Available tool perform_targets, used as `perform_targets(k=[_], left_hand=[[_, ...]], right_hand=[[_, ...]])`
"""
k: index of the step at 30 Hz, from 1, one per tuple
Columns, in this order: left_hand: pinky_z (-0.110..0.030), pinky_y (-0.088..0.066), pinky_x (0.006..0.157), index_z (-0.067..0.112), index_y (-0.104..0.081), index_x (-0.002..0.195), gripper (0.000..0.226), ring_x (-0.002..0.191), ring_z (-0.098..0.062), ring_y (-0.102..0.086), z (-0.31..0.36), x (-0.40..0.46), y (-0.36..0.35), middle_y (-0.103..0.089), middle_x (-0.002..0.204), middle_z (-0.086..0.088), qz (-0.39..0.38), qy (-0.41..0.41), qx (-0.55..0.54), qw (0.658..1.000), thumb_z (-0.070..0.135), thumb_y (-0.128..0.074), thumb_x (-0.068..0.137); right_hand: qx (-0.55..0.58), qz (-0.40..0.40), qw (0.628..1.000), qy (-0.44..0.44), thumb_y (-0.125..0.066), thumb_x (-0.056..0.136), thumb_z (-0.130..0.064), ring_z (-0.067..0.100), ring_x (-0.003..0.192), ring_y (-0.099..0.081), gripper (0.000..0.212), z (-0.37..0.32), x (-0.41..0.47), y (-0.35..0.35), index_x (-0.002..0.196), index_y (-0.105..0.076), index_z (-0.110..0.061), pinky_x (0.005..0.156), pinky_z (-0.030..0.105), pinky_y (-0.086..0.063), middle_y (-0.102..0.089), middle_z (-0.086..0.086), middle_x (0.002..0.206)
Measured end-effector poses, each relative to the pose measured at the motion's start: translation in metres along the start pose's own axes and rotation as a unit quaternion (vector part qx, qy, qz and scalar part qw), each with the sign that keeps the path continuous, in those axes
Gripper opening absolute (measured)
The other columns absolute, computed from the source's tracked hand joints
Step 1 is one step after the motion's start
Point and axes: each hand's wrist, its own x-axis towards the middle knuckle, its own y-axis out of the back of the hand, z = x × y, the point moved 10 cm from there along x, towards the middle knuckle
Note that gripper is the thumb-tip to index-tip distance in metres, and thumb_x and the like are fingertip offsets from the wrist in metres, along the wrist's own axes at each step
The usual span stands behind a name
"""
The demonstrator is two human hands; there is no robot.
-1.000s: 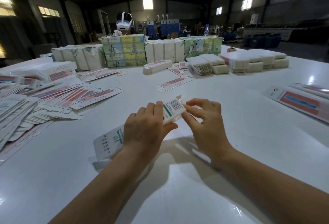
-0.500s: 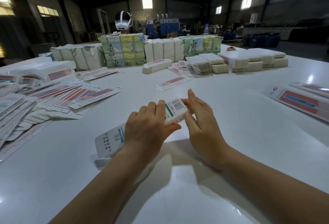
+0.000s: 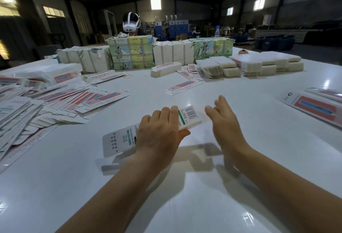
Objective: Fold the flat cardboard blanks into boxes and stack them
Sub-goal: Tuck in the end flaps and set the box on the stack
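Observation:
A long white box (image 3: 190,117) with a barcode and green print is held a little above the white table (image 3: 185,195). My left hand (image 3: 159,131) grips it round the middle, fingers over the top and thumb underneath. My right hand (image 3: 225,121) hovers just off the box's right end, fingers straight and slightly blurred, apart from it. A big heap of flat red-and-blue blanks (image 3: 46,103) lies to the left.
Folded boxes (image 3: 329,107) lie at the right edge. One loose blank (image 3: 183,85) lies ahead of my hands. Bundled packs (image 3: 131,53) and white stacks (image 3: 259,64) line the far side, with a person in a headset (image 3: 131,22) behind them.
My right hand, which worked at the box's right end flap, has opened and drawn away from it. The end now looks closed. My left hand keeps its grip.

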Motion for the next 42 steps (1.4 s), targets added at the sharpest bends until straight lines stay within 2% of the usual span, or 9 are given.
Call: perform_targets(k=[2,4,8,13,16,19,23,36,42], left_hand=[[-0.038,-0.049,0.059,-0.002,-0.062,0.11,0.058,0.07,-0.032,-0.061,0.002,0.0,0.001,-0.064,0.087,-0.014,0.008,-0.006,0.004,1.0,0.042,-0.073,0.074],[-0.037,-0.05,0.057,-0.002,-0.062,0.11,0.056,0.069,-0.031,-0.06,0.005,0.0,0.0,-0.064,0.085,-0.014,0.013,-0.012,0.011,1.0,0.046,-0.059,0.081],[-0.035,-0.046,0.053,-0.001,-0.064,0.106,0.06,0.064,-0.029,-0.059,0.011,0.002,-0.002,-0.063,0.081,-0.012,0.014,-0.018,0.024,0.999,0.053,-0.052,0.082],[-0.034,-0.046,0.053,0.001,-0.066,0.104,0.059,0.063,-0.027,-0.06,0.012,0.001,-0.002,-0.064,0.079,-0.009,0.025,-0.018,0.049,0.998,0.055,-0.051,0.086],[-0.035,-0.046,0.053,0.0,-0.065,0.103,0.066,0.063,-0.028,-0.059,0.012,0.001,0.002,-0.063,0.079,-0.011,0.024,-0.014,0.03,0.999,0.056,-0.035,0.086],[-0.037,-0.049,0.055,-0.003,-0.064,0.106,0.053,0.066,-0.031,-0.06,0.012,-0.001,0.002,-0.064,0.083,-0.015,0.023,-0.019,0.023,0.999,0.044,-0.062,0.081],[-0.036,-0.049,0.058,-0.001,-0.064,0.109,0.056,0.069,-0.029,-0.061,0.011,-0.001,-0.003,-0.065,0.086,-0.012,0.006,-0.024,0.046,0.999,0.045,-0.059,0.079],[-0.038,-0.05,0.061,-0.001,-0.062,0.112,0.066,0.074,-0.03,-0.062,0.007,0.0,0.001,-0.066,0.094,-0.012,0.0,-0.038,0.009,0.999,0.055,-0.039,0.086],[-0.042,-0.051,0.064,-0.002,-0.059,0.117,0.062,0.077,-0.033,-0.062,0.001,-0.001,-0.003,-0.066,0.096,-0.014,-0.014,-0.024,-0.046,0.999,0.047,-0.062,0.079]], right_hand=[[0.171,-0.034,0.97,-0.167,-0.057,0.092,-0.02,0.011,0.088,-0.061,0.011,0.034,0.002,-0.011,0.103,-0.057,-0.019,0.074,0.029,-0.048,-0.059,0.002,0.106],[0.251,-0.077,0.941,-0.211,-0.057,0.091,-0.017,0.024,0.079,-0.068,0.012,0.041,0.0,-0.024,0.095,-0.06,-0.005,0.069,0.037,-0.059,-0.067,0.016,0.091],[0.156,-0.108,0.977,-0.096,-0.045,0.1,-0.027,0.019,0.081,-0.071,0.026,0.023,0.001,-0.027,0.098,-0.063,-0.008,0.066,0.03,-0.058,-0.073,0.007,0.085],[-0.131,-0.122,0.982,0.051,-0.044,0.099,-0.037,0.017,0.107,-0.061,0.055,0.012,-0.009,-0.033,0.149,-0.028,-0.022,0.082,0.03,-0.057,-0.054,-0.001,0.13],[-0.019,-0.129,0.991,-0.008,-0.038,0.09,-0.055,0.015,0.093,-0.068,0.052,0.012,-0.011,-0.032,0.131,-0.053,-0.025,0.068,0.023,-0.058,-0.068,-0.003,0.106],[0.151,-0.109,0.974,-0.126,-0.043,0.098,-0.04,0.015,0.072,-0.071,0.036,0.023,-0.008,-0.029,0.092,-0.07,-0.018,0.062,0.032,-0.06,-0.073,0.005,0.08],[0.239,-0.115,0.942,-0.207,-0.057,0.094,-0.023,0.022,0.07,-0.071,0.021,0.033,-0.01,-0.031,0.1,-0.07,-0.008,0.057,0.036,-0.059,-0.073,0.011,0.086],[0.167,-0.133,0.97,-0.113,-0.049,0.096,-0.007,0.027,0.076,-0.072,0.021,0.02,-0.003,-0.028,0.089,-0.069,-0.001,0.066,0.038,-0.061,-0.072,0.016,0.081],[0.174,-0.145,0.965,-0.135,-0.036,0.101,-0.012,0.025,0.081,-0.073,0.036,0.021,-0.007,-0.033,0.089,-0.071,-0.01,0.061,0.031,-0.058,-0.074,0.014,0.086]])
